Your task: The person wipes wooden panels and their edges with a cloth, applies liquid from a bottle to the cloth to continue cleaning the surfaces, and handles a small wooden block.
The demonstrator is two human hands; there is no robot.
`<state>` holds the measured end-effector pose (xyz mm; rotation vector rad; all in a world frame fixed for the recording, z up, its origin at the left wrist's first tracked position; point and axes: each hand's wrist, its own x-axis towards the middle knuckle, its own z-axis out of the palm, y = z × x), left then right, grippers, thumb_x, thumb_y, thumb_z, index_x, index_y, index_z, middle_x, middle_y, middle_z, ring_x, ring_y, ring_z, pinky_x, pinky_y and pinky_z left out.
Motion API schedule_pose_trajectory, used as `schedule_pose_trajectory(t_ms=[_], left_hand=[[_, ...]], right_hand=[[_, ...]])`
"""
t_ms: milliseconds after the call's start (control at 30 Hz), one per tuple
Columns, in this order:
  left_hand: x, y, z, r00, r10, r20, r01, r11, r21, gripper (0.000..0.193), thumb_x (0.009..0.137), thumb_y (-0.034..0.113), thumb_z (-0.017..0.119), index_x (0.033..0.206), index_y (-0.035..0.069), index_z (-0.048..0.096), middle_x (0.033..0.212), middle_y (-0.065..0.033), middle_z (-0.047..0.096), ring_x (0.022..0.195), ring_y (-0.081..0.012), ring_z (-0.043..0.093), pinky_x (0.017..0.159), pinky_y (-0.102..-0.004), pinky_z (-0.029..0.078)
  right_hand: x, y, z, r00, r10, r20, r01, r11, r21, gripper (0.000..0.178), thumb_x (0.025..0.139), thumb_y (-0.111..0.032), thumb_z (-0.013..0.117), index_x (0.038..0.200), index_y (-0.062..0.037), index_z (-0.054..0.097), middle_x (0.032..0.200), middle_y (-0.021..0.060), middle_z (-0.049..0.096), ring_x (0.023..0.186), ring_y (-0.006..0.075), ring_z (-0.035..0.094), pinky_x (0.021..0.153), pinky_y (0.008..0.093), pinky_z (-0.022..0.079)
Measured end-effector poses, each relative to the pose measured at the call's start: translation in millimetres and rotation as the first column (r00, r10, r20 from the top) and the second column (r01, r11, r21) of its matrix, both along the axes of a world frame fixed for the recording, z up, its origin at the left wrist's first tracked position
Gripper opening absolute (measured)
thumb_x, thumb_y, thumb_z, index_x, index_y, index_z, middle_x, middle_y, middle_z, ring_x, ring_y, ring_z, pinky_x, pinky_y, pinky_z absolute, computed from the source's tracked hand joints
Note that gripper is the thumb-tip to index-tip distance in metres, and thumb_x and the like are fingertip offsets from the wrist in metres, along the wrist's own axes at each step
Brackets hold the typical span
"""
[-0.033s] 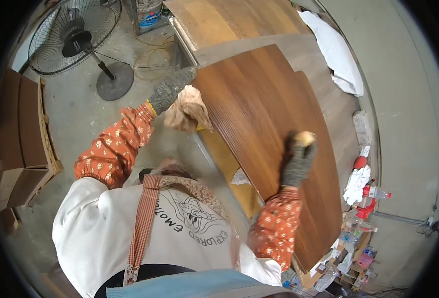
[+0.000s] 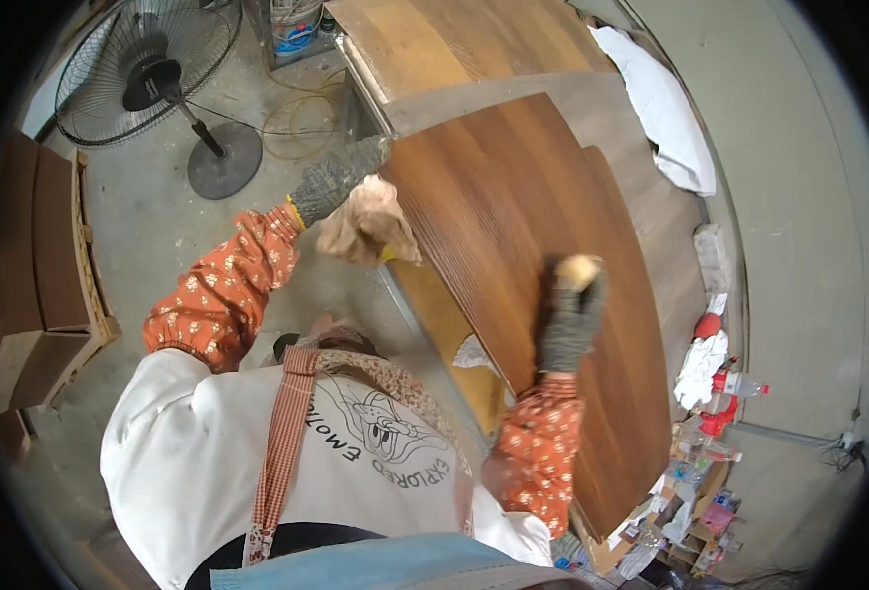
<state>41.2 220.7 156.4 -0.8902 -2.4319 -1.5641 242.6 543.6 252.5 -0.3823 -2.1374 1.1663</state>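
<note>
From afar, I am seeing the brown wood-grain board [image 2: 493,211] lying before the wearer. The gloved left hand [image 2: 338,185] is touching its corner; the gloved right hand [image 2: 570,324] is gripping a small, pale, blurred block [image 2: 580,268] over it. Under the left, a crumpled beige cloth [image 2: 363,224] is hanging; I cannot tell whether fingers are pinching it.

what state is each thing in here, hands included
left hand, gloved, holding a tan cloth by a panel corner
tan cloth, crumpled, hanging down
right hand, gloved, closed on something pale, blurred
brown panel, lying flat
fan, standing upright, can't tell if running
white cloth, creased, spread out
</note>
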Motion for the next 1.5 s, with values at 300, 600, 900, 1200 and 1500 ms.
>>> schedule_pose_trajectory(t_ms=[300, 600, 900, 1200, 1500], left_hand=[[24.0, -8.1, 3.4, 0.88, -0.28, 0.384, 0.216, 0.955, 0.201, 0.054, 0.091, 0.025, 0.058, 0.137, 0.003, 0.041, 0.128, -0.0145, 0.052, 0.113, -0.0183, 0.05, 0.095, -0.0342, 0.042], [46.8, -30.7, -27.7, 0.535, -0.636, 0.556, 0.175, 0.728, 0.663, 0.053, 0.092, 0.005, 0.053, 0.142, 0.004, 0.034, 0.095, -0.0028, 0.06, 0.085, -0.0092, 0.057, 0.071, -0.0219, 0.048], [64.3, -35.8, -19.2, 0.692, -0.457, 0.559, 0.195, 0.864, 0.464, 0.044, 0.087, 0.014, 0.061, 0.127, 0.002, 0.053, 0.117, -0.0087, 0.06, 0.098, -0.0158, 0.058, 0.084, -0.0281, 0.049], [72.0, -47.4, -66.4, 0.496, -0.583, 0.643, 0.123, 0.781, 0.613, 0.034, 0.09, 0.011, 0.058, 0.123, 0.003, 0.056, 0.111, -0.0046, 0.062, 0.095, -0.0109, 0.056, 0.085, -0.0249, 0.046], [57.4, -20.2, -13.3, 0.607, -0.537, 0.585, 0.346, 0.842, 0.414, 0.037, 0.096, 0.017, 0.049, 0.13, 0.002, 0.051, 0.125, -0.0083, 0.057, 0.11, -0.0177, 0.053, 0.096, -0.0313, 0.042]], right_hand=[[-99.1, -170.5, 31.1, 0.901, 0.346, 0.261, -0.43, 0.642, 0.634, 0.046, 0.08, -0.024, 0.065, 0.12, -0.0053, 0.054, 0.11, 0.0188, 0.057, 0.098, 0.0371, 0.057, 0.082, 0.0435, 0.048], [-65.1, -164.1, 35.6, 0.876, 0.214, 0.433, -0.476, 0.536, 0.697, 0.041, 0.082, -0.027, 0.064, 0.118, -0.0089, 0.055, 0.095, 0.013, 0.057, 0.082, 0.03, 0.059, 0.067, 0.0434, 0.048], [-103.5, -192.8, 34.6, 0.901, 0.13, 0.414, -0.42, 0.498, 0.758, 0.041, 0.081, -0.025, 0.063, 0.116, -0.0052, 0.056, 0.09, 0.0123, 0.056, 0.076, 0.0292, 0.058, 0.06, 0.0403, 0.047], [-19.6, -164.3, 41.5, 0.879, -0.041, 0.475, -0.35, 0.62, 0.702, 0.049, 0.078, -0.028, 0.068, 0.122, -0.0094, 0.057, 0.098, 0.0136, 0.06, 0.083, 0.029, 0.061, 0.069, 0.0405, 0.05], [59.8, -140.0, 18.1, 0.879, -0.243, 0.41, -0.11, 0.734, 0.67, 0.043, 0.083, -0.031, 0.063, 0.119, -0.0086, 0.059, 0.102, 0.0135, 0.061, 0.086, 0.0318, 0.062, 0.079, 0.0415, 0.05]])
